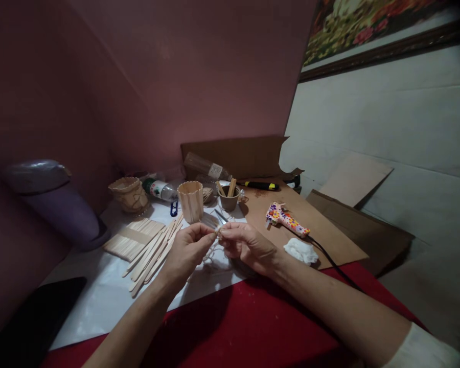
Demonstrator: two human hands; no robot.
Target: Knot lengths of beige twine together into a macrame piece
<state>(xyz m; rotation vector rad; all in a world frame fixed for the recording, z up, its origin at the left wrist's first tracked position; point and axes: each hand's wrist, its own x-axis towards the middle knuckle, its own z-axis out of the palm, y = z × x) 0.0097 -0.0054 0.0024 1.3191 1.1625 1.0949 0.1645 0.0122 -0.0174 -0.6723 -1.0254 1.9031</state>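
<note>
My left hand (pixel 193 248) and my right hand (pixel 247 243) meet over the white sheet, fingertips pinched close together. Between them is a thin strand of twine, and loose loops of twine (pixel 210 258) hang below the fingers. Just behind the hands stands a cup made of wooden sticks (pixel 190 202) with a wavy rim. Left of my left hand lie loose wooden craft sticks (pixel 150 260) and a banded bundle of sticks (pixel 132 237). Scissors (pixel 221 217), partly hidden, lie beyond my fingertips.
A flowered glue gun (pixel 287 220) lies on cardboard (pixel 329 237) at the right, its cord running toward my right forearm, near a white cloth (pixel 301 250). Behind are a small pot (pixel 229 200), plastic bottles (pixel 160 189), a woven basket (pixel 128 194) and a yellow-black tool (pixel 261 186).
</note>
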